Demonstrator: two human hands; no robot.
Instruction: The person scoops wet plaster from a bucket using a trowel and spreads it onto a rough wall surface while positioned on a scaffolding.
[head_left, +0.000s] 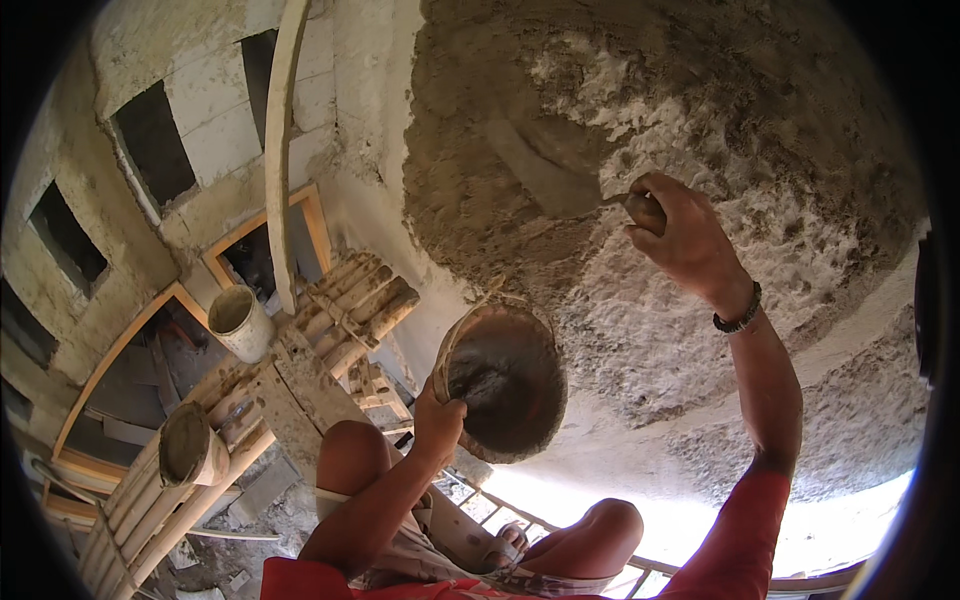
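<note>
My right hand [690, 235] is closed round the handle of a trowel [555, 185], whose long flat blade lies against the wall [640, 330]. Dark wet mortar [460, 140] coats the wall to the left of and above the blade; rough, paler patches show below and to the right. In my left hand [436, 425] is the rim of a round bucket [548, 400], tilted so its mouth faces me. Grey wet mortar [490, 385] sits inside it. The fingers behind the bucket's rim are partly hidden.
Left of me runs a scaffold of lashed poles [365, 300] and a plank [300, 390]. A pale bucket [240, 322] and another bucket with mortar [190, 445] stand on it. A curved upright pole [282, 150] rises beside it. Rubble [260, 500] lies far below.
</note>
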